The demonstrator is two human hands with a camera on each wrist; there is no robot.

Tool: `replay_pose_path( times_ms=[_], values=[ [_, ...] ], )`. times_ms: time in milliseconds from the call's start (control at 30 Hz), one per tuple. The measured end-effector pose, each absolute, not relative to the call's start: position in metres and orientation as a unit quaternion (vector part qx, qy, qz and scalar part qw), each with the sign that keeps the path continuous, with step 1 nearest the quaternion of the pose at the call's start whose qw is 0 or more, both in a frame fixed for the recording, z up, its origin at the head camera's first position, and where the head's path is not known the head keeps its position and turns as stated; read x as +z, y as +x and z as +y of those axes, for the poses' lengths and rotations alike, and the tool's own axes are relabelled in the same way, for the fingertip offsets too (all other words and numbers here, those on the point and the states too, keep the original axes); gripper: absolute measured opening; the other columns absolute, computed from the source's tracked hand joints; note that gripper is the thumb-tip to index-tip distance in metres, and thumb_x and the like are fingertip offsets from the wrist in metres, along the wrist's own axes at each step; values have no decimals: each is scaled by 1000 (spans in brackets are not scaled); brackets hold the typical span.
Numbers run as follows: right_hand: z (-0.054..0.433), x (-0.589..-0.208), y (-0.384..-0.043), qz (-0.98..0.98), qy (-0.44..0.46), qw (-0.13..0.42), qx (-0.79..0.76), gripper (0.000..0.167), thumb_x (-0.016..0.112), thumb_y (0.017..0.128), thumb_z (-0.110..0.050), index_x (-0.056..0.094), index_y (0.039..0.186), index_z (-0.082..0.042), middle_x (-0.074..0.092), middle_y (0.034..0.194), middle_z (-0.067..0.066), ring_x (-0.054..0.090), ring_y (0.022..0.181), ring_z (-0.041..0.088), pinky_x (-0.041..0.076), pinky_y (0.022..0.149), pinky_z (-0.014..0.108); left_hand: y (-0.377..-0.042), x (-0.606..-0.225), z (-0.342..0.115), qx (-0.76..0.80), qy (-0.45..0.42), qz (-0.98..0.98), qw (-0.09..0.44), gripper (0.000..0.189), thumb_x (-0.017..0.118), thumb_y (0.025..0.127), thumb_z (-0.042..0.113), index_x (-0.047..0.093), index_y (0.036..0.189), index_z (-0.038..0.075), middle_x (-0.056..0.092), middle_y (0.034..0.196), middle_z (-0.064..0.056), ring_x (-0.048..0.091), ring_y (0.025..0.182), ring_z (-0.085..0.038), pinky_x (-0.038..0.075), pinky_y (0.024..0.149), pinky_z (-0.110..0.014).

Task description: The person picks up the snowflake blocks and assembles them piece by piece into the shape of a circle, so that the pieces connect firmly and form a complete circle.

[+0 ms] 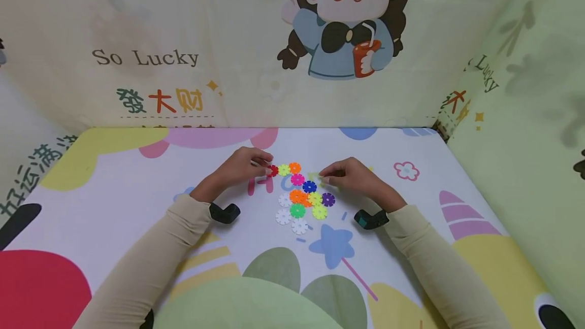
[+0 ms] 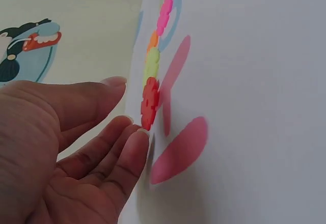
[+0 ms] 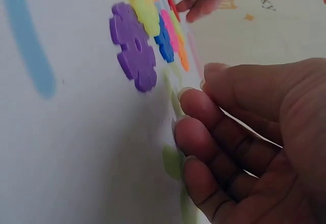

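Notched plastic snowflake discs lie in a cluster on the table, with a short row at the far side. My left hand [image 1: 244,169] is at the row's left end; its fingertips are at the edge of the red disc [image 2: 150,103], the thumb standing apart from it. Beside the red one are a yellow-green disc [image 1: 284,169] and an orange disc [image 1: 294,167], then a pink disc [image 1: 297,179] and a blue disc [image 1: 309,187]. To the right, my right hand [image 1: 349,174] hovers low with loosely bent fingers holding nothing, close to the purple disc [image 3: 132,46].
Nearer me in the cluster are a green disc [image 1: 297,210] and several white discs [image 1: 299,226]. The patterned tabletop [image 1: 388,258] meets a printed cloth wall [image 1: 242,90] at the back. Another cloth wall [image 1: 516,166] rises on the right.
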State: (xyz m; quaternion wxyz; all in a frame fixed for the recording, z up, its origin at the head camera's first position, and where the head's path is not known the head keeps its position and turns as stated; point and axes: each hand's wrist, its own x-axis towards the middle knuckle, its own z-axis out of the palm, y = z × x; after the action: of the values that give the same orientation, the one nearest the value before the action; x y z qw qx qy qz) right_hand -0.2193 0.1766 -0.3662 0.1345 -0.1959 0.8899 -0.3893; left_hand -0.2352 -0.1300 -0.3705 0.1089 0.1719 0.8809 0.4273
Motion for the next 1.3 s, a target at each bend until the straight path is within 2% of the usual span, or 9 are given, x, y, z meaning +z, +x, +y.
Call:
replay_pose_path(
  times_ms=[233, 433, 633, 900, 1133, 1200, 1300],
  values=[
    [172, -366, -213, 875, -224, 167, -396, 22, 71, 90, -11, 73, 110, -4, 71, 105, 4, 63, 96, 20, 54, 86, 33, -235, -381, -122, 423, 155, 887, 104, 40, 72, 88, 13, 63, 126, 4, 64, 114, -9, 59, 105, -26, 55, 83, -33],
    [168, -369, -210, 881, -227, 186, -371, 28, 74, 87, -12, 72, 115, -9, 67, 95, -1, 59, 89, 20, 53, 79, 31, -233, -381, -115, 386, 153, 904, 99, 42, 73, 87, 13, 64, 127, 5, 62, 111, -7, 56, 104, -25, 56, 78, -31],
    [165, -370, -207, 888, -240, 188, -343, 30, 79, 83, -14, 73, 112, -15, 62, 98, -3, 53, 89, 20, 52, 75, 30, -231, -381, -111, 365, 154, 913, 95, 42, 73, 88, 11, 63, 128, 4, 59, 111, -8, 55, 103, -25, 56, 78, -30],
    [162, -367, -205, 895, -248, 180, -324, 23, 80, 82, -15, 73, 104, -15, 60, 97, -2, 53, 87, 20, 52, 72, 30, -228, -381, -109, 345, 158, 920, 102, 39, 72, 89, 10, 65, 127, 7, 55, 103, -7, 52, 94, -23, 53, 67, -26],
    [159, -369, -205, 900, -226, 174, -329, 23, 80, 82, -14, 65, 100, -11, 61, 92, 0, 54, 86, 20, 52, 75, 28, -227, -382, -109, 350, 170, 918, 71, 31, 72, 89, 14, 69, 119, 5, 64, 100, -6, 55, 88, -22, 52, 66, -27],
    [158, -369, -205, 900, -222, 168, -334, 23, 79, 83, -14, 64, 100, -10, 60, 90, 1, 54, 85, 20, 52, 75, 29, -226, -384, -109, 381, 157, 909, 59, 32, 72, 89, 14, 69, 120, 7, 65, 99, -6, 57, 88, -23, 53, 63, -28],
    [158, -370, -205, 903, -216, 155, -339, 22, 78, 84, -13, 62, 99, -10, 60, 86, 1, 55, 81, 20, 52, 72, 29, -225, -384, -108, 444, 137, 885, 32, 31, 73, 89, 14, 68, 119, 8, 68, 98, -5, 61, 89, -21, 56, 67, -28]
  ],
)
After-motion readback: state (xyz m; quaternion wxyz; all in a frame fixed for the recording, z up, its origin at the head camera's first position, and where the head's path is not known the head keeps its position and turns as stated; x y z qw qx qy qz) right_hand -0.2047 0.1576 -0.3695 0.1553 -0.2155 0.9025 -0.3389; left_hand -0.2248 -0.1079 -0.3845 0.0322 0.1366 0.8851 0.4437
